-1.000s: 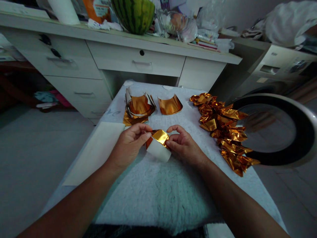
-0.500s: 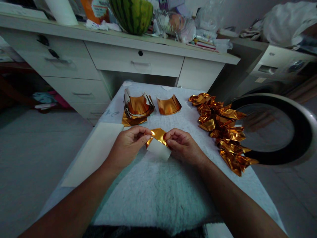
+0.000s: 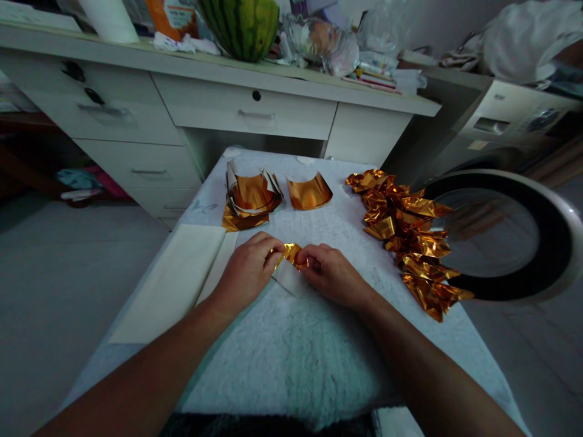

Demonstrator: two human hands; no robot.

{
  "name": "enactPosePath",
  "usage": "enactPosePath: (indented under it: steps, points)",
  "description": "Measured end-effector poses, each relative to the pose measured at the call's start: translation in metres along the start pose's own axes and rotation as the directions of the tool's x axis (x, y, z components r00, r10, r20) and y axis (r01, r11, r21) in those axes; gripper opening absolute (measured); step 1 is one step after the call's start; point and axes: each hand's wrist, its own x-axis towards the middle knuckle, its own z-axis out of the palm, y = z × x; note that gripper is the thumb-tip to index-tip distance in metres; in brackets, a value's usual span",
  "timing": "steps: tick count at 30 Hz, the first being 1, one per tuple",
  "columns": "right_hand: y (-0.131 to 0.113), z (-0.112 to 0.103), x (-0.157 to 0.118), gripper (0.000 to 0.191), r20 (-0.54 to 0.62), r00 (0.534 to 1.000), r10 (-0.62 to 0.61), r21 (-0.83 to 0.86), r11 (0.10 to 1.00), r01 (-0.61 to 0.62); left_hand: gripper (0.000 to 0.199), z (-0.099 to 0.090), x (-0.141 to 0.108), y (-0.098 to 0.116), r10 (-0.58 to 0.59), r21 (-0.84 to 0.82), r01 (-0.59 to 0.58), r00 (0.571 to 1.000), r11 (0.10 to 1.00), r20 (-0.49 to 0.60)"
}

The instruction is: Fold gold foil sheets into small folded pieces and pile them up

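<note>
Between my hands is a small piece of gold foil paper (image 3: 291, 252) with its white side (image 3: 288, 278) turned partly toward me. My left hand (image 3: 251, 262) pinches its left end, and my right hand (image 3: 331, 271) grips the right end. Just beyond them stands a curled stack of gold foil sheets (image 3: 251, 193), with one single curved gold sheet (image 3: 310, 193) to its right. Folded gold foil pieces (image 3: 401, 233) lie in a long heap on the right of the table. White paper (image 3: 170, 279) lies flat beside my left forearm.
A cloth-covered table (image 3: 273, 364) is in front of me. Behind it is a white drawer cabinet (image 3: 246, 112) with a cut watermelon (image 3: 241, 27) and plastic bags on top. The round open door (image 3: 496, 237) of a washing machine (image 3: 510, 127) reaches to the table's right edge.
My fingers have closed further over the foil ends, and both hands sit slightly lower. Less of the gold piece and its white side shows. The surrounding things have stayed put.
</note>
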Motion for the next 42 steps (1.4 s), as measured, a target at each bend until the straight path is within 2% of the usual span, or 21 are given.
enactPosePath:
  steps: [6, 10, 12, 16, 20, 23, 29, 35, 38, 42]
  points:
    - [-0.001, 0.003, 0.001, 0.016, 0.028, 0.998, -0.054, -0.095, 0.994, 0.056, 0.015, 0.008, 0.003, -0.007, 0.055, 0.106, -0.061, 0.997, 0.992, 0.058]
    - [0.0, 0.002, 0.0, 0.018, 0.046, 0.992, -0.12, -0.103, 0.987, 0.124, 0.014, 0.009, 0.003, -0.008, 0.077, 0.219, -0.079, 0.997, 0.972, 0.021]
    - [-0.001, 0.001, -0.001, 0.019, 0.088, 0.983, -0.16, -0.091, 0.981, 0.168, 0.015, 0.009, 0.003, -0.007, 0.068, 0.204, -0.073, 0.997, 0.976, 0.031]
    - [-0.006, -0.002, -0.004, 0.012, 0.194, 0.964, -0.184, -0.1, 0.973, 0.206, 0.022, 0.008, 0.003, -0.006, 0.062, 0.113, -0.078, 0.989, 0.991, 0.133]
    - [-0.013, -0.003, -0.007, 0.029, 0.225, 0.963, -0.15, -0.178, 0.965, 0.192, 0.024, 0.009, 0.003, -0.007, 0.095, 0.078, -0.109, 0.983, 0.991, 0.158]
    - [-0.016, -0.002, -0.008, 0.027, 0.242, 0.962, -0.13, -0.209, 0.961, 0.183, 0.024, 0.008, 0.002, -0.006, 0.117, 0.055, -0.128, 0.977, 0.99, 0.178]
    - [-0.015, -0.002, -0.007, 0.017, 0.245, 0.956, -0.163, -0.195, 0.957, 0.213, 0.022, -0.001, -0.001, -0.002, 0.092, 0.035, -0.104, 0.962, 0.994, 0.259]
    - [-0.01, -0.003, -0.005, 0.007, 0.23, 0.945, -0.231, -0.145, 0.953, 0.268, 0.015, -0.012, -0.005, -0.002, 0.08, -0.027, -0.076, 0.927, 0.997, 0.367]
    - [-0.008, -0.003, -0.003, 0.008, 0.211, 0.946, -0.246, -0.088, 0.959, 0.269, 0.017, -0.014, -0.007, -0.001, 0.058, -0.049, -0.041, 0.908, 0.998, 0.416]
    - [-0.008, -0.005, -0.002, 0.012, 0.195, 0.954, -0.226, -0.018, 0.972, 0.234, 0.019, -0.01, -0.009, 0.001, 0.05, -0.015, -0.047, 0.922, 0.999, 0.384]
